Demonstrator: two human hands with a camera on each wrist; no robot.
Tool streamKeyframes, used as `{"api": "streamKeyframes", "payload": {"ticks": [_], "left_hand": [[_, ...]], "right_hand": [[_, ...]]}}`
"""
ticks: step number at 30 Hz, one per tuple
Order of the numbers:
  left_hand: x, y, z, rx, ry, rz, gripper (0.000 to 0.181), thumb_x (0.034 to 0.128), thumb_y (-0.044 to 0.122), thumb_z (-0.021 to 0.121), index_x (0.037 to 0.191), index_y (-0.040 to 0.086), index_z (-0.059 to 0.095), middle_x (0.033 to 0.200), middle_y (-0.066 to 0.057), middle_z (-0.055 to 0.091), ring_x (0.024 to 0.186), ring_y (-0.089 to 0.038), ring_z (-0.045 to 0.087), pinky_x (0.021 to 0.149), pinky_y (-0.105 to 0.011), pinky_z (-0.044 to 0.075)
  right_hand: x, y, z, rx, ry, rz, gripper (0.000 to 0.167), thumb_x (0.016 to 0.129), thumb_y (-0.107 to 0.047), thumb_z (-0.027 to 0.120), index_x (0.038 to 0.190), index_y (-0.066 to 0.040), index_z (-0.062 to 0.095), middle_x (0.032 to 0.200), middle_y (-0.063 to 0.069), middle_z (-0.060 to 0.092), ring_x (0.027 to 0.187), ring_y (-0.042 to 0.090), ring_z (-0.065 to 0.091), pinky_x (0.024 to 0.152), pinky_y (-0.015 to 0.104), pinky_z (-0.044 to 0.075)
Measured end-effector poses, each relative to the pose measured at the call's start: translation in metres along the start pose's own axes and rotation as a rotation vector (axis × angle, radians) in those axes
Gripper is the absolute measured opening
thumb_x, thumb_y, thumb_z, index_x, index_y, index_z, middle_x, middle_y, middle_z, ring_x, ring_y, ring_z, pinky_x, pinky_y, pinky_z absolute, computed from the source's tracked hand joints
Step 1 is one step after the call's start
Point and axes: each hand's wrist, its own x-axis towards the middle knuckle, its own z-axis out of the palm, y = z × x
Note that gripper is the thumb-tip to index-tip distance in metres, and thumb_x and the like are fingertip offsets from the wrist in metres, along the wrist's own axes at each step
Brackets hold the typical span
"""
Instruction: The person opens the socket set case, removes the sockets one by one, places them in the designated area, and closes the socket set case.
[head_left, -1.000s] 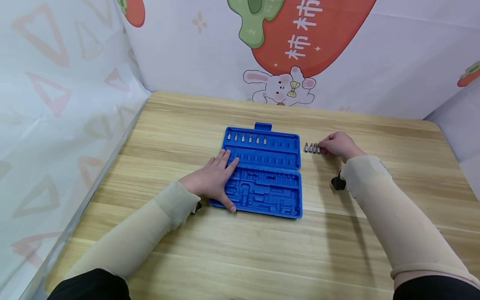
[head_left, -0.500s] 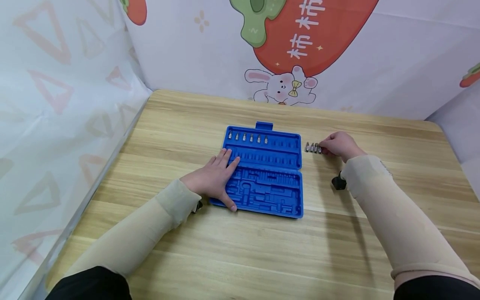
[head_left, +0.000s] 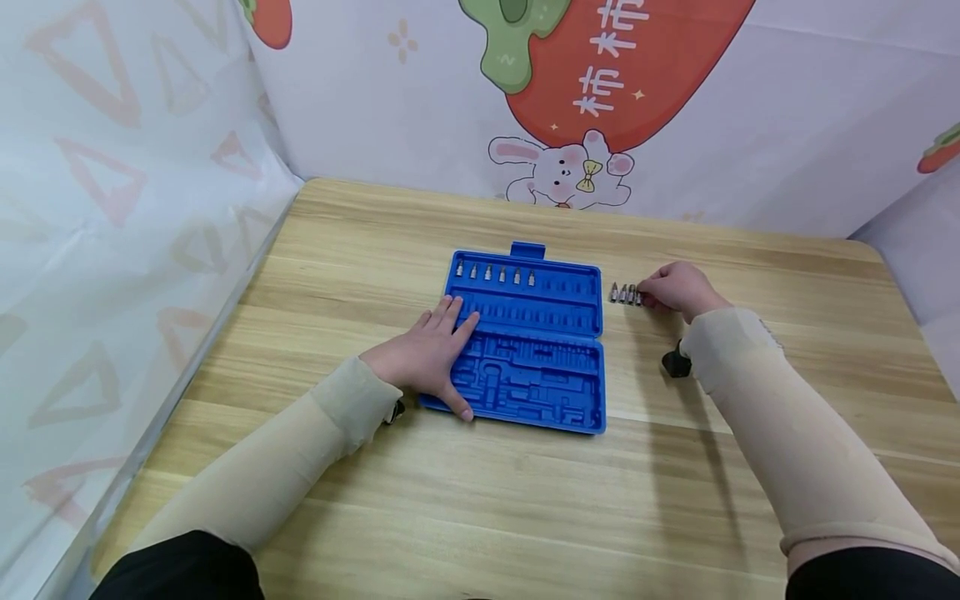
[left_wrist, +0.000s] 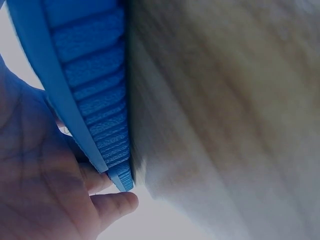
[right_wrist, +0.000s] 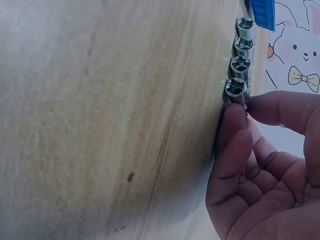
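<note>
Blue case (head_left: 540, 337) open on a wood-grain table (head_left: 450, 517), its two halves lying flat and its latch tab (head_left: 528, 251) facing the table's far edge, as a person works with both arms outstretched. At left, an arm in a cream sleeve (head_left: 352, 404) slants forward from the table's left side, ending in a left hand (head_left: 420, 358) laid palm down over the case's left edge, fingers spread wide and straight, gripping nothing, the thumb down by the near left corner. In the half nearer the table's far edge, six metal bits (head_left: 502, 273) fill the left part of the top row; the remaining slots of that row look vacant, as do the visible recesses elsewhere, so by my reading the case is only partly filled, with much of it bare. Just off its right edge, toward the far right corner, four loose bits (right_wrist: 244, 44) stand side by side in a short line on the table, none of them in a slot. At far right, the right arm angles inward, the right hand (head_left: 681, 289) bent down at the line's outer end, thumb and forefinger drawn narrow in what appears to be a pinch on the end bit (right_wrist: 236, 89), the other fingers curled beneath.
</note>
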Motion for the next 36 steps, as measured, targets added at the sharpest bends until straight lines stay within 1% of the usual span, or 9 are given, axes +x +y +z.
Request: {"api": "streamKeyframes", "payload": {"ticks": [5, 11, 15, 19, 22, 25, 29, 33, 36], "left_hand": [[0.000, 0.000, 0.000, 0.001, -0.001, -0.003, 0.149, 0.0657, 0.075, 0.084, 0.166, 0.009, -0.004, 0.169, -0.020, -0.018, 0.154, -0.034, -0.021, 0.124, -0.049, -0.004], [0.000, 0.000, 0.000, 0.008, 0.007, 0.002, 0.149, 0.0655, 0.075, 0.084, 0.166, 0.009, -0.003, 0.169, -0.021, -0.017, 0.154, -0.035, -0.020, 0.124, -0.051, -0.003], [0.001, -0.001, 0.001, 0.011, 0.016, 0.007, 0.149, 0.0652, 0.075, 0.085, 0.166, 0.008, -0.002, 0.169, -0.022, -0.016, 0.154, -0.036, -0.019, 0.124, -0.051, -0.001], [0.000, -0.001, 0.001, 0.008, 0.018, 0.008, 0.149, 0.0651, 0.075, 0.085, 0.166, 0.008, -0.001, 0.169, -0.022, -0.016, 0.154, -0.036, -0.019, 0.124, -0.051, -0.001], [0.000, 0.000, 0.001, 0.007, 0.015, 0.006, 0.149, 0.0652, 0.075, 0.085, 0.166, 0.008, -0.001, 0.169, -0.021, -0.016, 0.154, -0.036, -0.019, 0.124, -0.051, -0.001], [0.000, 0.000, 0.002, 0.008, 0.012, 0.002, 0.148, 0.0654, 0.075, 0.084, 0.166, 0.008, -0.001, 0.169, -0.021, -0.016, 0.154, -0.036, -0.019, 0.124, -0.051, -0.001], [0.000, 0.000, 0.003, 0.010, 0.012, 0.003, 0.148, 0.0656, 0.075, 0.084, 0.166, 0.008, -0.001, 0.169, -0.022, -0.015, 0.154, -0.036, -0.018, 0.124, -0.051, -0.001], [0.000, 0.000, 0.004, 0.006, 0.016, 0.005, 0.148, 0.0654, 0.076, 0.084, 0.166, 0.008, -0.001, 0.169, -0.022, -0.015, 0.154, -0.036, -0.018, 0.124, -0.052, -0.001], [0.001, 0.002, 0.004, 0.007, 0.018, 0.005, 0.148, 0.0654, 0.076, 0.083, 0.166, 0.008, -0.001, 0.169, -0.021, -0.015, 0.154, -0.036, -0.019, 0.124, -0.051, -0.001]], "right_hand": [[0.000, 0.001, 0.001, 0.000, 0.012, -0.008, 0.030, 0.104, -0.020, 0.060, 0.107, 0.009, 0.066, 0.076, 0.001, 0.065, 0.069, 0.015, 0.054, 0.066, 0.029, 0.047], [0.001, 0.003, 0.002, -0.010, 0.017, -0.023, 0.032, 0.104, -0.021, 0.060, 0.108, 0.009, 0.067, 0.077, 0.001, 0.067, 0.071, 0.016, 0.056, 0.067, 0.030, 0.049], [-0.001, 0.003, -0.001, -0.008, 0.027, -0.033, 0.032, 0.102, -0.022, 0.060, 0.111, 0.008, 0.067, 0.082, 0.002, 0.069, 0.077, 0.017, 0.059, 0.070, 0.030, 0.051], [-0.005, -0.004, -0.006, 0.000, 0.057, -0.063, 0.031, 0.101, -0.022, 0.057, 0.111, 0.007, 0.064, 0.092, 0.006, 0.068, 0.085, 0.020, 0.059, 0.079, 0.035, 0.053], [-0.006, -0.017, -0.006, 0.014, 0.054, -0.102, 0.032, 0.103, -0.022, 0.055, 0.114, 0.007, 0.061, 0.100, 0.011, 0.066, 0.092, 0.025, 0.061, 0.089, 0.043, 0.055], [-0.008, -0.039, -0.002, 0.035, 0.007, -0.130, 0.037, 0.106, -0.023, 0.054, 0.122, 0.010, 0.058, 0.112, 0.020, 0.065, 0.104, 0.034, 0.063, 0.098, 0.050, 0.053], [-0.010, -0.072, 0.012, 0.070, -0.058, -0.133, 0.040, 0.108, -0.023, 0.052, 0.130, 0.010, 0.056, 0.128, 0.028, 0.060, 0.118, 0.042, 0.060, 0.105, 0.053, 0.048], [-0.008, -0.097, 0.031, 0.071, -0.069, -0.159, 0.036, 0.108, -0.024, 0.052, 0.126, 0.007, 0.060, 0.127, 0.026, 0.062, 0.117, 0.039, 0.060, 0.106, 0.051, 0.047], [-0.004, -0.108, 0.045, 0.052, -0.062, -0.186, 0.032, 0.108, -0.024, 0.054, 0.119, 0.004, 0.064, 0.122, 0.023, 0.065, 0.112, 0.036, 0.062, 0.104, 0.049, 0.049]]}}
